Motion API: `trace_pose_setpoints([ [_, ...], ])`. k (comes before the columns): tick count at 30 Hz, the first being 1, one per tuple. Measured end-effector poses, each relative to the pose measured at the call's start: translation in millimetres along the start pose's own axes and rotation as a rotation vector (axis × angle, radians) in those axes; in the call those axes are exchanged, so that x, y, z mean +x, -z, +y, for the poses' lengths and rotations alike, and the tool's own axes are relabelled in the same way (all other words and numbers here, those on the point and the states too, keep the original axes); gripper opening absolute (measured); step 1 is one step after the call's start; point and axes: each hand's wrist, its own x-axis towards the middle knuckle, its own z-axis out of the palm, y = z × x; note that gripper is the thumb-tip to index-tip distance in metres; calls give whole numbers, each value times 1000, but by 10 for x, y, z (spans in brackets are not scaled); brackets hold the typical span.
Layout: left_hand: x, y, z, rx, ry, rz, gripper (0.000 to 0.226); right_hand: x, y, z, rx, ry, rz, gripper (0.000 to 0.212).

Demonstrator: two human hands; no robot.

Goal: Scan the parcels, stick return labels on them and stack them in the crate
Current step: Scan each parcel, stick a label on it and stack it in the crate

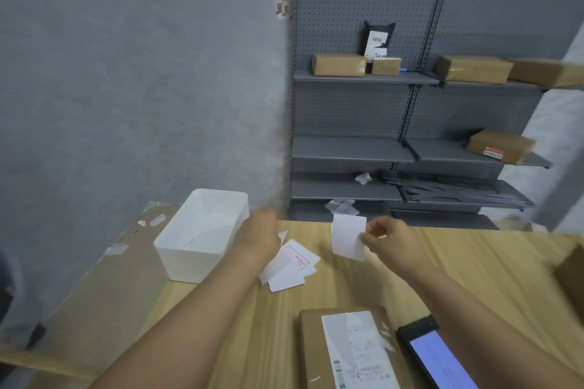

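The right hand (387, 238) pinches a blank return label (348, 237) by its edge above the tabletop (474, 262); the left hand (260, 230) is blurred — its fingers cannot be told. The parcel (311, 347) lies nearer — lay the label flat on bare cardboard, smoothing outward.

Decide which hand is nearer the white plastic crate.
Left. The left hand hovers beside the white plastic crate at its right rim; the right hand is further right, pinching a blank label.
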Motion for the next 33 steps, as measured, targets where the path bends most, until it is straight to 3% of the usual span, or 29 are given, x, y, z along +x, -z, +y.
trace_pose_setpoints([
  [3,-23,59,172,-64,-53,-43,23,-87,0,-80,-68,116,37,7],
  [5,-68,111,339,-325,-33,-112,20,-141,-16,-143,-66,187,45,4],
  [8,-139,190,539,-851,119,-341,39,-246,-43,-250,-77,352,-13,6],
  [10,-169,219,565,-1015,174,-398,39,-317,-62,-306,-74,437,-66,9],
  [13,-226,224,522,-1054,169,-352,21,-427,-61,-350,-37,444,-92,23],
  [16,-296,215,453,-1105,204,-296,8,-512,-75,-328,29,299,-75,43],
  [21,-458,152,395,-1194,221,-366,10,-668,-107,-219,277,-42,-108,29],
  [25,-551,53,363,-1150,209,-357,10,-783,-94,-189,383,-58,-122,20],
  [27,-600,11,345,-1087,199,-335,3,-836,-91,-186,349,-61,-127,22],
  [30,-671,-67,314,-968,184,-285,15,-898,-118,-148,285,-109,-172,23],
  [33,-755,-116,261,-916,180,-321,13,-943,-137,-105,206,-121,-201,19],
])
